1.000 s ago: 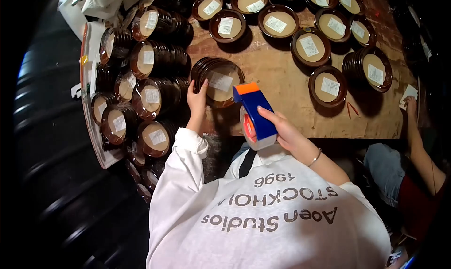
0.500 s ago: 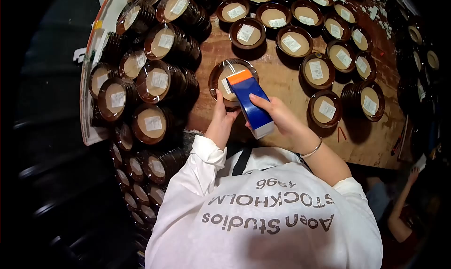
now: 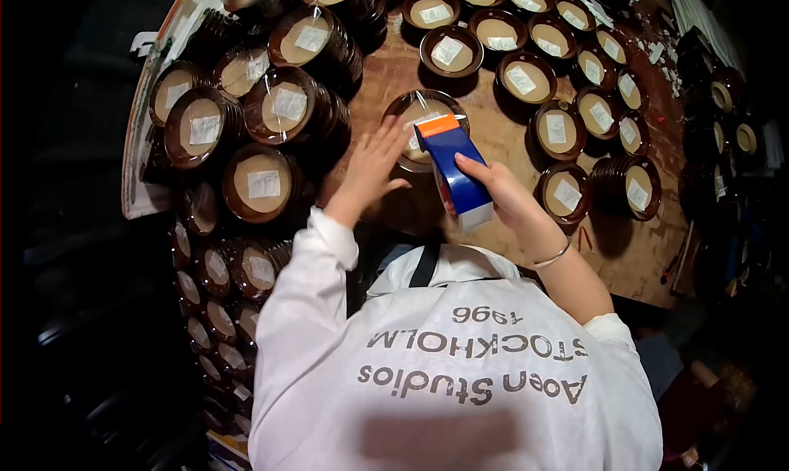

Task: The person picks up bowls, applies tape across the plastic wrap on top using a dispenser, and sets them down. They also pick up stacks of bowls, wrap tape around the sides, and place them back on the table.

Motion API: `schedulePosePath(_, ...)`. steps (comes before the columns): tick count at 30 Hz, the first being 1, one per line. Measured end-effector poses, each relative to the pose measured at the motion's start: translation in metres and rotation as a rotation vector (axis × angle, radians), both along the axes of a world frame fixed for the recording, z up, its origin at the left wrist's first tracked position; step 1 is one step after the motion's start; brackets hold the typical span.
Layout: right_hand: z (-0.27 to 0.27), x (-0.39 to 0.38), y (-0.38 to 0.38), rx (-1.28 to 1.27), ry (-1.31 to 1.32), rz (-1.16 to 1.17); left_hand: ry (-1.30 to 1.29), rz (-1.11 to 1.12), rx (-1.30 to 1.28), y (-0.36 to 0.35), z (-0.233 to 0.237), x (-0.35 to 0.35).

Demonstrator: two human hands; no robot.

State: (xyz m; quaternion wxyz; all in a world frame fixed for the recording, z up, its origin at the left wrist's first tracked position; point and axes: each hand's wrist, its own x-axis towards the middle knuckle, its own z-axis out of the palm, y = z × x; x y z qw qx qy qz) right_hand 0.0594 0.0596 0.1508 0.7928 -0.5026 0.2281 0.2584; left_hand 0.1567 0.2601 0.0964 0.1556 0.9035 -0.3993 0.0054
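In my right hand [image 3: 511,193] is a blue box-shaped hand tool with an orange front end and a pale rear end [image 3: 460,173]; my thumb lies along its top. Its orange end overlaps a brown-rimmed bowl [image 3: 421,109] with a beige middle and shiny clear film. A white label on that bowl is partly hidden behind the tool and my fingers. My left hand [image 3: 368,165] is open at the bowl's left side, with its fingers stretched out and the fingertips over the rim.
Stacks of film-wrapped, labelled bowls [image 3: 283,105] crowd the left side. Several labelled bowls [image 3: 526,78] stand at the back and right, beside another stack [image 3: 638,187]. The wooden table [image 3: 493,134] carries white scraps [image 3: 655,52] at its far right. Part of another person [image 3: 699,405] shows at lower right.
My left hand has let go of the bowl's near edge and opened out at its left side. My right hand still holds the tool over the bowl. The view has shifted a little.
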Motion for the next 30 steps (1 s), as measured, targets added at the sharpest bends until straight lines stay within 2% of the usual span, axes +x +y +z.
schedulePosePath(2, 0.005, -0.001, -0.001, -0.018, 0.017, -0.004, -0.080, -0.260, 0.083, -0.008, -0.006, 0.021)
schedulePosePath(4, 0.007, -0.003, 0.001, -0.041, 0.032, -0.035, -0.077, -0.301, 0.016, -0.007, -0.013, 0.027)
schedulePosePath(8, 0.003, -0.017, 0.003, -0.061, 0.001, -0.072, -0.056, -0.265, -0.097, -0.010, -0.020, 0.022)
schedulePosePath(12, 0.002, -0.065, -0.005, -0.101, 0.024, -0.095, -0.071, -0.136, -0.139, -0.024, -0.033, 0.004)
schedulePosePath(15, 0.002, -0.112, -0.023, -0.164, 0.108, -0.034, -0.120, 0.078, -0.132, -0.038, -0.041, -0.013)
schedulePosePath(19, 0.000, -0.156, -0.049, -0.244, 0.168, -0.031, -0.122, 0.113, -0.212, -0.043, -0.042, -0.018)
schedulePosePath(21, -0.001, -0.165, -0.056, -0.315, 0.134, -0.025, -0.119, 0.118, -0.161, -0.043, -0.038, -0.019)
schedulePosePath(25, -0.013, -0.175, -0.064, -0.242, 0.206, 0.033, -0.119, 0.124, -0.142, -0.044, -0.036, -0.022)
schedulePosePath(27, -0.014, -0.183, -0.061, -0.170, 0.179, -0.026, -0.122, 0.130, -0.153, -0.045, -0.034, -0.020)
schedulePosePath(30, -0.015, -0.204, -0.067, -0.193, 0.216, -0.030, -0.120, 0.124, -0.087, -0.043, -0.032, -0.020)
